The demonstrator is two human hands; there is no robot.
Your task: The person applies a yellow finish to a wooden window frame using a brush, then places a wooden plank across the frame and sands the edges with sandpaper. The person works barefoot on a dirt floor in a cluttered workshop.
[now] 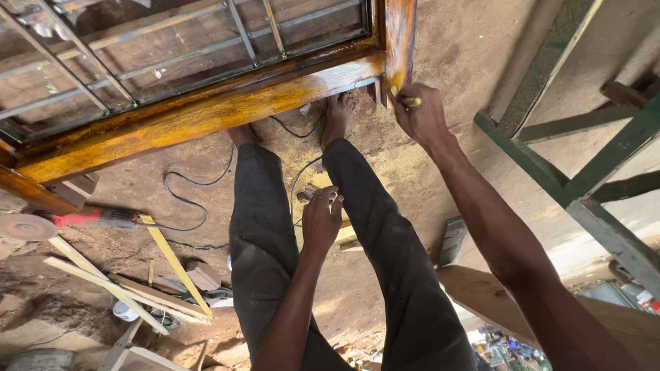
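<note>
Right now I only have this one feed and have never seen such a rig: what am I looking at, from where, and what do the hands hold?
No machine here: a person works bare-handed, and the single camera sits on their head, looking down past their legs and bare feet. The right hand holds a small yellow-handled tool, perhaps a brush, against the corner of a glossy varnished wooden frame with metal bars. The left hand hangs by the thigh; whether it holds anything is unclear. On the dirt floor lie a red angle grinder with a black cable and wood offcuts. A green frame stands on the right.
</note>
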